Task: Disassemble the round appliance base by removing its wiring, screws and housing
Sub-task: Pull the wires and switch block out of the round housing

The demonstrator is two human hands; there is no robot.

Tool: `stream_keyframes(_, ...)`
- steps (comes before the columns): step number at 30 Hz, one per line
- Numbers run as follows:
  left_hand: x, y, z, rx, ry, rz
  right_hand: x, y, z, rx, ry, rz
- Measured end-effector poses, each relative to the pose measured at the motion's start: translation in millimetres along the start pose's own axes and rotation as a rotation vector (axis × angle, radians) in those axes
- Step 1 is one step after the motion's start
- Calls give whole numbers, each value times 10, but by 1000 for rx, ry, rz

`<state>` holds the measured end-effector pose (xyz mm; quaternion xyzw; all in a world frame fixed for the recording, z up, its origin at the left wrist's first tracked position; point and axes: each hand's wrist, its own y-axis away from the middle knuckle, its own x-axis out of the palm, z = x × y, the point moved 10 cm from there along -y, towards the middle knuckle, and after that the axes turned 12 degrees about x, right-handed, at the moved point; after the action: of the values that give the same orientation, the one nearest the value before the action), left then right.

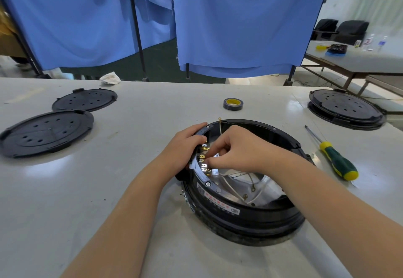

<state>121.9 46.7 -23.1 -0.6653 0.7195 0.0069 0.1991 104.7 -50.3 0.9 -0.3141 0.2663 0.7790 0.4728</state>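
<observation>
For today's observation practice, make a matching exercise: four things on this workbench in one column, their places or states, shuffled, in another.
Things:
1. screwdriver
2. tape roll
3. two black lids
4. left hand

Places or states:
A. far left of the table
B. gripping the round base's rim
C. lying right of the base
D. behind the base

Pairs: 1-C, 2-D, 3-A, 4-B

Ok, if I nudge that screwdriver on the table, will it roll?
Probably. The screwdriver lies flat on the smooth table, with a round shaft. Its bulged handle would likely curve the roll. It looks stiff and light.
</observation>
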Motion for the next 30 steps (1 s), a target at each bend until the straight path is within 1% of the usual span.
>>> stream_keyframes(18, 2, 2, -3, -1, 21, -3, 19, 16, 131, -22, 97, -16)
stream_keyframes(24, -4, 10, -13, 6, 29, -16, 30, 9, 113, -28, 94, -15)
stream_keyframes(28, -3, 4, -22, 17, 11, -13, -32, 33, 41, -8, -10, 1)
stream_keyframes(30, -1, 0, -18, 21, 19, -13, -28, 26, 36, -12, 1, 3)
